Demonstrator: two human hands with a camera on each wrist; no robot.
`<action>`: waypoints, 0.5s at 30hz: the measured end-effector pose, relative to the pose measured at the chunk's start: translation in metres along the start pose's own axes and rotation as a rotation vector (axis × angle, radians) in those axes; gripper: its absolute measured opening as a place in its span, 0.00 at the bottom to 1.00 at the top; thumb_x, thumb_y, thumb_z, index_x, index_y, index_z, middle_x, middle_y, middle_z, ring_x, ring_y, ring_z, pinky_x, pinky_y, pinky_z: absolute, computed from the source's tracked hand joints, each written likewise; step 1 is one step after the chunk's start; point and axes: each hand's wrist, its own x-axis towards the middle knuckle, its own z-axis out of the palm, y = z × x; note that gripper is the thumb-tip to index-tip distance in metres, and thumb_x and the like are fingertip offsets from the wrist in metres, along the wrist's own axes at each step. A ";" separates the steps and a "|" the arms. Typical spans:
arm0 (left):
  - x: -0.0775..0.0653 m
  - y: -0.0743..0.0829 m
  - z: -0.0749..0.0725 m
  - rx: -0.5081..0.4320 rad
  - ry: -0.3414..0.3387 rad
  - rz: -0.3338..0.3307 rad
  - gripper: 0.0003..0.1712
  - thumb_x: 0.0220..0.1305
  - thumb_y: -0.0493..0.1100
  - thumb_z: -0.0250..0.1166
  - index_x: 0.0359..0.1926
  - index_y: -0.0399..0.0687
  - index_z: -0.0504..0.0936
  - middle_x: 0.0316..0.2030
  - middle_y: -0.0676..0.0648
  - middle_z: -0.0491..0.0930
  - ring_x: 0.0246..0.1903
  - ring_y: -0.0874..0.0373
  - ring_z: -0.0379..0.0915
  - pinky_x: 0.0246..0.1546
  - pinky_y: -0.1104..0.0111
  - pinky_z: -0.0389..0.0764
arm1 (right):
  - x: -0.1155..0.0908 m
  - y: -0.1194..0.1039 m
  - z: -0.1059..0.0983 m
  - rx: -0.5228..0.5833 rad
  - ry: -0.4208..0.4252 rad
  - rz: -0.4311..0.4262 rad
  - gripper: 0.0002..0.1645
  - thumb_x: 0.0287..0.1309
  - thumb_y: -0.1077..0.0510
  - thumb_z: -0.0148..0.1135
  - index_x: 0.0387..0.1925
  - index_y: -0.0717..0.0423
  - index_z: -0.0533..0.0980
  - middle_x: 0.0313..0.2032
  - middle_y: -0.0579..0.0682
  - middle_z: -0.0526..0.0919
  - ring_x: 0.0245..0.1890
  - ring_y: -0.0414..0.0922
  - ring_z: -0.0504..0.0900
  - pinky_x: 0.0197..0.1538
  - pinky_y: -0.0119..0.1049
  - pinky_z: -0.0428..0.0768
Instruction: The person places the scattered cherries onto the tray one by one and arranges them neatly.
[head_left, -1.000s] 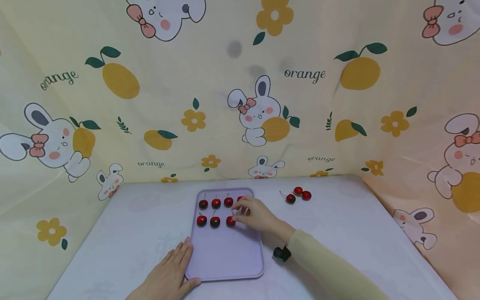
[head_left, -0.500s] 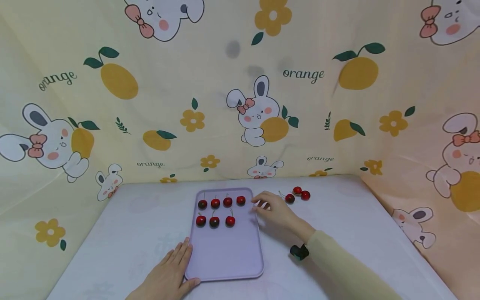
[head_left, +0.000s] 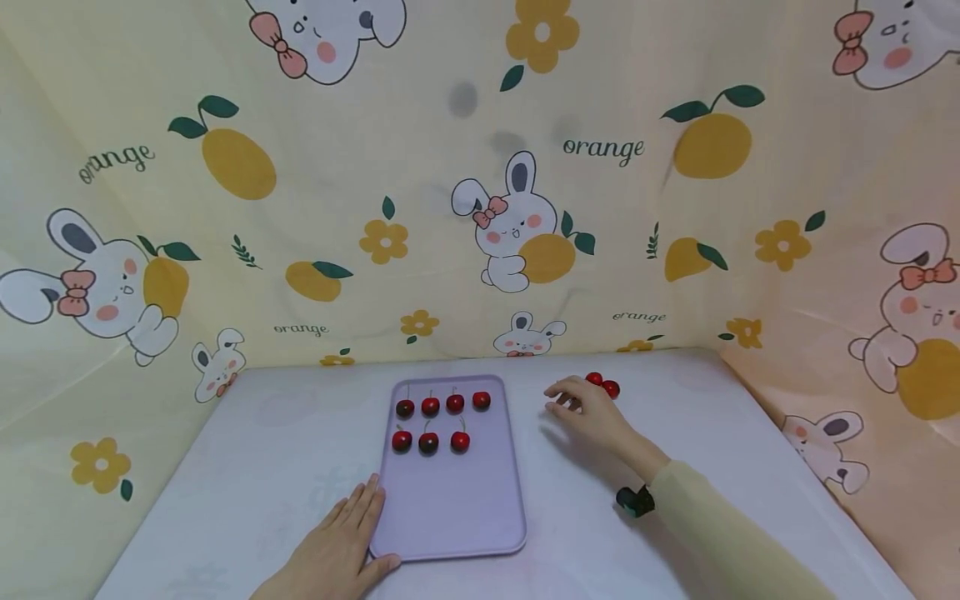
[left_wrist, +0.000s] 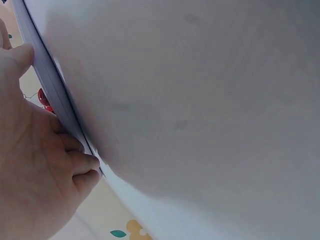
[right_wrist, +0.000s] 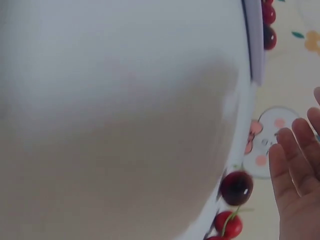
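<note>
A lilac tray (head_left: 450, 512) lies on the table with several red cherries (head_left: 430, 406) in two rows in its far half; three make up the nearer row. My left hand (head_left: 333, 542) rests against the tray's left edge, fingers straight and thumb at the near corner. To the right of the tray, my right hand (head_left: 600, 421) hovers above the table with loosely bent fingers and holds nothing. Loose cherries (head_left: 612, 389) lie just beyond it, one of them hidden by the hand in the head view. A dark cherry (right_wrist: 236, 188) shows beside the fingers in the right wrist view.
The table has a white cover (head_left: 255, 467). Behind it and at both sides hangs a cream cloth (head_left: 420, 167) printed with rabbits, oranges and flowers. A dark band (head_left: 635, 502) sits at my right wrist.
My right hand has let go of the cherry at the right end of the nearer row and moved right, off the tray, towards the loose cherries. The left hand has stayed in place.
</note>
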 end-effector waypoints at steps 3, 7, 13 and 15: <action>0.000 0.000 0.000 0.006 0.000 -0.001 0.57 0.70 0.74 0.54 0.76 0.28 0.61 0.79 0.31 0.55 0.76 0.34 0.54 0.73 0.40 0.60 | -0.003 0.007 -0.005 -0.004 0.020 0.011 0.14 0.67 0.58 0.70 0.52 0.58 0.84 0.50 0.50 0.84 0.43 0.43 0.82 0.48 0.40 0.85; 0.000 0.000 0.000 0.005 0.005 -0.001 0.57 0.69 0.74 0.55 0.76 0.27 0.62 0.78 0.31 0.55 0.76 0.34 0.55 0.72 0.40 0.62 | -0.006 0.013 -0.011 -0.015 0.039 0.015 0.13 0.67 0.62 0.68 0.52 0.62 0.84 0.49 0.53 0.83 0.44 0.46 0.82 0.49 0.43 0.85; -0.001 0.001 0.000 0.023 0.040 0.022 0.56 0.70 0.73 0.55 0.75 0.27 0.63 0.78 0.30 0.57 0.75 0.34 0.57 0.72 0.40 0.64 | -0.006 0.022 -0.020 -0.071 0.028 0.043 0.14 0.69 0.60 0.67 0.52 0.62 0.84 0.49 0.51 0.83 0.47 0.48 0.82 0.51 0.46 0.85; -0.003 0.001 0.000 0.033 0.067 0.041 0.55 0.71 0.72 0.54 0.75 0.26 0.63 0.77 0.30 0.57 0.75 0.34 0.57 0.71 0.41 0.64 | -0.006 0.026 -0.023 -0.088 0.017 0.051 0.14 0.70 0.59 0.66 0.52 0.61 0.84 0.50 0.51 0.83 0.49 0.49 0.83 0.52 0.48 0.85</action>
